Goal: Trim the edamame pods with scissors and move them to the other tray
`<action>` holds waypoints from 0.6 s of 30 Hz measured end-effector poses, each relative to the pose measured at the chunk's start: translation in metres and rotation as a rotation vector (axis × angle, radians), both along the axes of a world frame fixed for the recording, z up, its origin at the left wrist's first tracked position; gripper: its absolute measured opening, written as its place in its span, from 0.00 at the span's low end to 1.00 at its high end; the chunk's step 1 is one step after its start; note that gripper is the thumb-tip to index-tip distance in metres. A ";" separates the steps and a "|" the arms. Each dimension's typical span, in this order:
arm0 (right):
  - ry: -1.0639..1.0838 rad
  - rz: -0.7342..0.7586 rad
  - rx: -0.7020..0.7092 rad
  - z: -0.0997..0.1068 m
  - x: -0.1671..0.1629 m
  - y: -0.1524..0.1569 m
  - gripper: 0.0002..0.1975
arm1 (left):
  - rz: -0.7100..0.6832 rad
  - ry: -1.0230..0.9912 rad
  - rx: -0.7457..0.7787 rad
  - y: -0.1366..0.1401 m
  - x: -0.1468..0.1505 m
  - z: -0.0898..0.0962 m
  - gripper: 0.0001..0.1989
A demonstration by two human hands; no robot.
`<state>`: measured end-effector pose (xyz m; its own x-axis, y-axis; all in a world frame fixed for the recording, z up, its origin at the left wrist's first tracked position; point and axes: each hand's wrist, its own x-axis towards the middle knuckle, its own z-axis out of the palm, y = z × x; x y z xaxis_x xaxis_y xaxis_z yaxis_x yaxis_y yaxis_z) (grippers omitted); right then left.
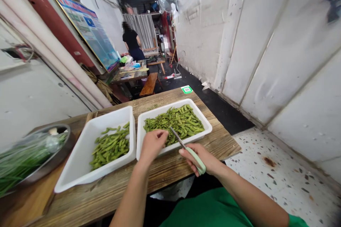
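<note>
My right hand [198, 158] is wrapped round the pale green handles of a pair of scissors [193, 154]. The metal blades point up and left, over the near side of the right-hand white tray [209, 129]. That tray holds a heap of green edamame pods [178, 118]. Over its near left corner, my left hand [153, 145] has its fingers curled in a pinch close to the blade tips; whatever lies between them is hidden. A second white tray [80, 159] stands to the left, with a smaller pile of edamame pods [110, 147] along its right side.
Both trays rest on a wooden table [223, 142]. A metal bowl [66, 142] of long green vegetables stands at the far left, beside a wooden board [42, 198]. Farther back are a person [131, 40], a cluttered table [135, 74] and a wooden bench [149, 84].
</note>
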<state>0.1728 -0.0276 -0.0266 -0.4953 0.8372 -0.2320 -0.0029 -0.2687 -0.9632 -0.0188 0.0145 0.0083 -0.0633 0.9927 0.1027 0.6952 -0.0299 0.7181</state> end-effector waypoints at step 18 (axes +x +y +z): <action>0.153 0.048 -0.102 -0.008 0.004 -0.002 0.25 | -0.186 0.709 -0.027 0.062 -0.037 -0.021 0.10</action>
